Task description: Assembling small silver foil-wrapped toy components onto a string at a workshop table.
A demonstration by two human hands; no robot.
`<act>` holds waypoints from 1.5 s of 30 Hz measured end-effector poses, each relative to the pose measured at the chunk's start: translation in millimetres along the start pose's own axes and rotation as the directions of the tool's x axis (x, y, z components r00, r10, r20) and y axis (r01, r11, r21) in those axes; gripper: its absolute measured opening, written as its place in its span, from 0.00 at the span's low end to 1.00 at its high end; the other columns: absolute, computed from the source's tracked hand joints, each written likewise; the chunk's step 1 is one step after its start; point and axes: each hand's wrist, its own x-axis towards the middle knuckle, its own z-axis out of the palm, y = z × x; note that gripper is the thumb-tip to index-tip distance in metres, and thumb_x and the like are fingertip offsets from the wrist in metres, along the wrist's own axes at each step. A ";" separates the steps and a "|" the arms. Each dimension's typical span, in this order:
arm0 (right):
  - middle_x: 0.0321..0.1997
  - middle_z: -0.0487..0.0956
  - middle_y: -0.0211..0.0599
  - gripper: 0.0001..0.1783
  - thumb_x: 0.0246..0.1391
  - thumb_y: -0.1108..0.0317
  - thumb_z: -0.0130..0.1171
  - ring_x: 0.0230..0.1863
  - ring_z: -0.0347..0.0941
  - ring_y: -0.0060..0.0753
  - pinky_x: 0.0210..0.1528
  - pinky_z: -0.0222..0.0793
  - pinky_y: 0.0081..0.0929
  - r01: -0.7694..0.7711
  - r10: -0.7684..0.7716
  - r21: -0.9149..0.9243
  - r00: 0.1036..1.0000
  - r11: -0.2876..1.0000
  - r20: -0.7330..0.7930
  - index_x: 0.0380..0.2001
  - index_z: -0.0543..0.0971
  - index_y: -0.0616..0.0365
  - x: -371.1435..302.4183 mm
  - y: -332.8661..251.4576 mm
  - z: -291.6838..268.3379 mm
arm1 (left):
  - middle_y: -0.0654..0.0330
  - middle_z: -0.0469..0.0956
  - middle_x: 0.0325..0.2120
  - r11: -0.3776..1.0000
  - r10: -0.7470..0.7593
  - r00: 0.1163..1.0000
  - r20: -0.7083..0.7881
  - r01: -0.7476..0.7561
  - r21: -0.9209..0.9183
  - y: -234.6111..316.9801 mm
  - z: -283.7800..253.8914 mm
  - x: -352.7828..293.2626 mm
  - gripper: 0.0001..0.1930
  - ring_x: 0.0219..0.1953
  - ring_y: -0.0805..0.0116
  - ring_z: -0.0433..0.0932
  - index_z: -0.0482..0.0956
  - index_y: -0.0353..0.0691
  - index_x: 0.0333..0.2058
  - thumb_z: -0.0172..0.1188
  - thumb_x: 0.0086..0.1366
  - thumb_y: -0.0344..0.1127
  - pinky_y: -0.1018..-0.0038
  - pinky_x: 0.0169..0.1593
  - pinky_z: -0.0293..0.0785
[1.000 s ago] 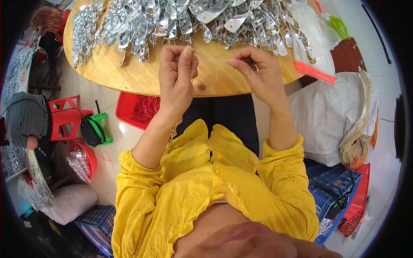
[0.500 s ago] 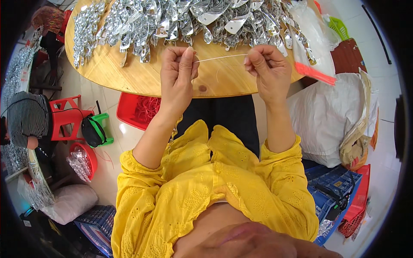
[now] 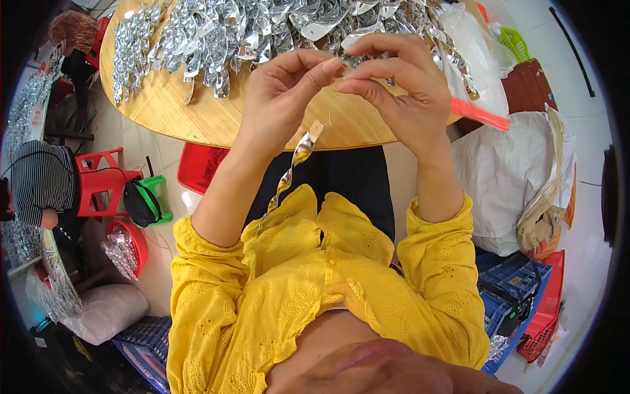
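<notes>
Over the near edge of the table, my left hand point(image 3: 279, 92) and my right hand point(image 3: 403, 88) meet almost fingertip to fingertip. Both are closed in a pinch on a thin white string, mostly hidden between the fingers. Below my left hand dangles a twisted silver strip point(image 3: 291, 172) with a flat, holed end; how it hangs is hidden behind the wrist. Just beyond my fingers lies a thick spread of similar shiny silver twisted strips point(image 3: 262, 33).
The wooden table point(image 3: 190, 121) curves in front of me. Clear plastic and a red-orange strip point(image 3: 479, 113) lie at its right. A white sack point(image 3: 492, 190) and blue crates point(image 3: 512, 282) stand right, a red basin point(image 3: 190, 167) below left. Another person point(image 3: 42, 177) sits far left.
My hands have come together from holding the string stretched between them, the right moving left and slightly up. The twisted silver strip has swung into view below my left hand.
</notes>
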 end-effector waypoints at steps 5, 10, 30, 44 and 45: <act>0.30 0.75 0.37 0.08 0.30 0.75 0.62 0.32 0.69 0.28 0.33 0.63 0.19 -0.049 0.044 0.122 0.998 0.991 0.039 0.20 0.75 0.61 -7.0 8.6 5.9 | 0.63 0.73 0.25 0.997 -0.061 0.994 0.088 0.066 -0.049 -5.1 0.6 -2.6 0.06 0.30 0.80 0.69 0.72 0.31 0.29 0.51 0.55 0.30 0.85 0.37 0.65; 0.27 0.74 0.45 0.06 0.35 0.82 0.58 0.29 0.72 0.30 0.31 0.70 0.21 -0.363 0.426 0.626 0.903 0.690 0.053 0.21 0.74 0.64 -18.3 5.2 14.4 | 0.62 0.73 0.24 0.994 -0.074 0.996 0.047 0.077 -0.076 -8.0 7.5 -4.7 0.07 0.30 0.78 0.71 0.72 0.31 0.29 0.51 0.56 0.30 0.84 0.36 0.66; 0.22 0.74 0.44 0.21 0.35 0.83 0.59 0.25 0.70 0.26 0.29 0.66 0.18 -0.453 0.709 0.723 0.701 0.521 -0.071 0.22 0.56 0.55 -64.6 -34.2 31.2 | 0.56 0.71 0.40 0.963 -0.014 1.000 -0.017 0.018 0.268 -19.7 3.3 -36.7 0.11 0.25 0.74 0.73 0.74 0.38 0.36 0.53 0.52 0.26 0.83 0.24 0.67; 0.24 0.66 0.27 0.16 0.52 0.61 0.45 0.27 0.60 0.16 0.32 0.54 0.12 -0.641 0.674 0.413 0.734 0.647 0.084 0.32 0.72 0.65 -66.1 -41.6 27.8 | 0.50 0.71 0.38 0.966 -0.215 0.977 0.015 0.215 -0.147 -14.0 3.0 -41.2 0.07 0.29 0.76 0.71 0.75 0.32 0.31 0.53 0.53 0.27 0.85 0.28 0.68; 0.26 0.66 0.27 0.17 0.52 0.61 0.44 0.28 0.60 0.16 0.32 0.54 0.12 -0.634 0.671 0.478 0.732 0.608 0.118 0.35 0.71 0.65 -67.1 -42.7 31.1 | 0.51 0.70 0.38 0.971 -0.206 0.978 0.040 0.209 -0.113 -14.0 2.8 -40.3 0.06 0.29 0.76 0.70 0.75 0.32 0.30 0.52 0.54 0.27 0.84 0.29 0.68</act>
